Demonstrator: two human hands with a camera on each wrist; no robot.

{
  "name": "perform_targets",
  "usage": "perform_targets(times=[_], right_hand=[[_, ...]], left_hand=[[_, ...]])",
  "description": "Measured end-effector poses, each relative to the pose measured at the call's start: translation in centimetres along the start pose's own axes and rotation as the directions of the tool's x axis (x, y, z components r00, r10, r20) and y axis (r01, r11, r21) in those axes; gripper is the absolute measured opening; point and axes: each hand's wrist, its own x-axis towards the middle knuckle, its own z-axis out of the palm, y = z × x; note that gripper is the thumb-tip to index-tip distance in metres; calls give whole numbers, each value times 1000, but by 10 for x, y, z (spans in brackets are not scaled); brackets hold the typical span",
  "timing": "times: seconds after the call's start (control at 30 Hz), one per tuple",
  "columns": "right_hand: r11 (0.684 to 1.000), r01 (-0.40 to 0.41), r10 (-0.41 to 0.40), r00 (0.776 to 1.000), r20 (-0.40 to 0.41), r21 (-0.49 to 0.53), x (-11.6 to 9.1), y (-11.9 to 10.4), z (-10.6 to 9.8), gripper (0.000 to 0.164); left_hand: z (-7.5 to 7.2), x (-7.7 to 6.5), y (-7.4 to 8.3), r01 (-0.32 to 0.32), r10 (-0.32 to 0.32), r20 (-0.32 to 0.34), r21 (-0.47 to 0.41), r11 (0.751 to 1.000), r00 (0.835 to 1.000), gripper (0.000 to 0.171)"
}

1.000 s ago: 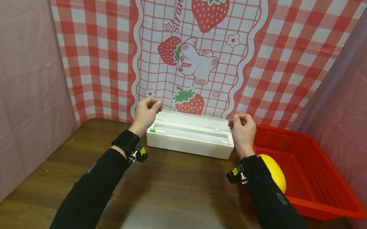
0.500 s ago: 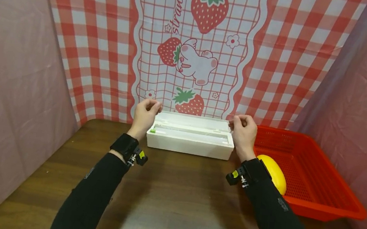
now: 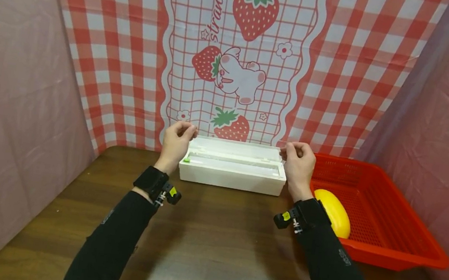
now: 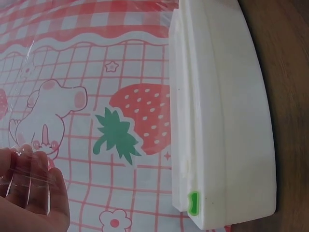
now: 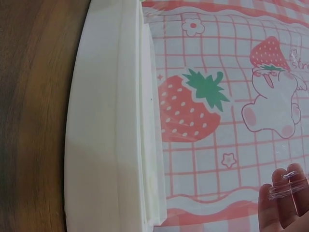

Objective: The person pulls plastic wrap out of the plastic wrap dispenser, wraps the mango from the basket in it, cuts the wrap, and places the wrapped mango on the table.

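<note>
Seeing left hand (image 3: 174, 145) and right hand (image 3: 299, 166) on my feed, pinching clear wrap (image 5: 288, 189) thumb to finger, one per side. White box (image 3: 232, 179) sits between and just below, long axis left to right; I'd call neither hand nearer.

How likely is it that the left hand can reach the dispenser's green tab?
Probably yes: the green tab lies uncovered near the left hand, though that hand pinches clear film and may need freeing first.
</note>
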Motion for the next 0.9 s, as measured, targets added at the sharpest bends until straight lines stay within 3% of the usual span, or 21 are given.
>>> perform_targets(times=[0.47, 0.9], right_hand=[[998, 2, 1, 999, -45, 64, -9, -1, -1, 26], [996, 49, -45, 997, -66, 73, -15, -5, -2, 29]], left_hand=[[-1, -3, -4, -74, 75, -21, 72, 995, 997, 21], [-3, -7, 2, -129, 131, -37, 58, 990, 991, 20]])
